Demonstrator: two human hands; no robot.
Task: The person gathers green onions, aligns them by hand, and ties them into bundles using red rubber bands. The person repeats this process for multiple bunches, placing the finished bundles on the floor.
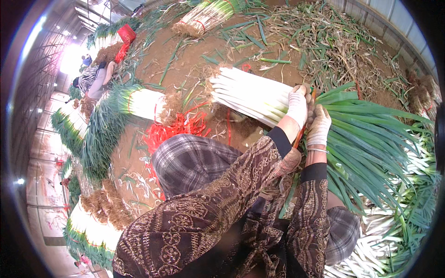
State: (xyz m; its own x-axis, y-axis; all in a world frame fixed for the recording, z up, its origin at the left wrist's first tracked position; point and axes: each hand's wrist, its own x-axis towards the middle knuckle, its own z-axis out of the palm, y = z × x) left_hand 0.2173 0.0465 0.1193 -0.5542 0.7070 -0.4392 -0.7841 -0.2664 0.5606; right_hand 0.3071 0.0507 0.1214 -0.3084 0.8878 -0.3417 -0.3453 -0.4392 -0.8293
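Note:
A bundle of long green onions [252, 90] lies across in front of me, roots to the left and green leaves [365, 128] fanned to the right. My left hand [299, 102], in a pale glove, is closed where the white stalks turn green. Close beside it, my right hand [319, 125], gloved too, has its fingers curled at the same place. A red-orange strip [299, 137] runs between the hands and around the bundle; both hands seem to pinch it, though fingers hide the details. A pile of red plastic strips [180, 129] lies left of the bundle, near my knee.
Tied onion bundles [142, 102] lie on the left, with another [208, 15] at the top. Loose onions [375, 243] cover the floor at lower right. Dry leaf scraps [330, 45] litter the earth floor. A person [92, 80] bends at far left, near a red bag [126, 33].

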